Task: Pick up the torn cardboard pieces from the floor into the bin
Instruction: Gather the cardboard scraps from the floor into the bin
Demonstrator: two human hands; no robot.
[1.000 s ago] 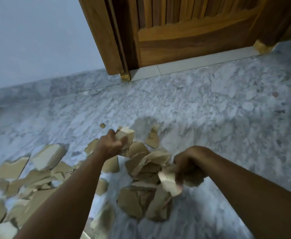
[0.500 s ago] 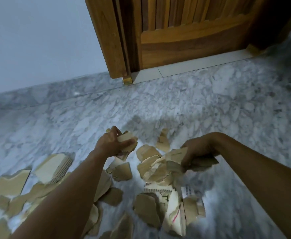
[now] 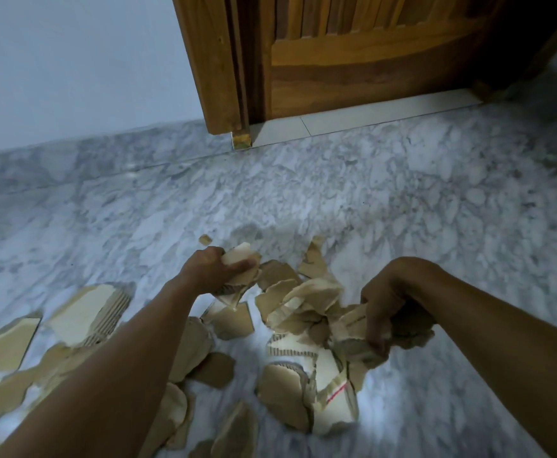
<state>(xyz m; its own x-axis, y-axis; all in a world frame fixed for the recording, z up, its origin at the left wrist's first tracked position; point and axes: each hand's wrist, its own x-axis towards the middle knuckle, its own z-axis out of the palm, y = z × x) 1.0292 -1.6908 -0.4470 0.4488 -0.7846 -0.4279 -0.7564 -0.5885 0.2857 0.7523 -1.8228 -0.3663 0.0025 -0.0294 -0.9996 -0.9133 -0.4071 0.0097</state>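
Observation:
Several torn brown cardboard pieces [image 3: 290, 385] lie scattered on the grey marble floor [image 3: 402, 209], heaped in the middle and spread to the lower left. My left hand [image 3: 211, 269] grips a small bundle of cardboard pieces [image 3: 240, 262] at the far edge of the heap. My right hand [image 3: 386, 302] grips a crumpled bunch of cardboard pieces [image 3: 356, 342] at the heap's right side, low over the floor. A larger corrugated piece [image 3: 88, 312] lies left of my left forearm. No bin is in view.
A wooden door [image 3: 353, 54] and its frame [image 3: 211, 61] stand straight ahead, with a pale threshold strip [image 3: 353, 114] below. A light wall [image 3: 72, 67] with a marble skirting runs to the left. Bare marble floor stretches between the heap and the door.
Both hands have closed tighter on their cardboard bundles. My right hand has dropped lower and toward me with its bunch; the left hand stays at the heap's far edge.

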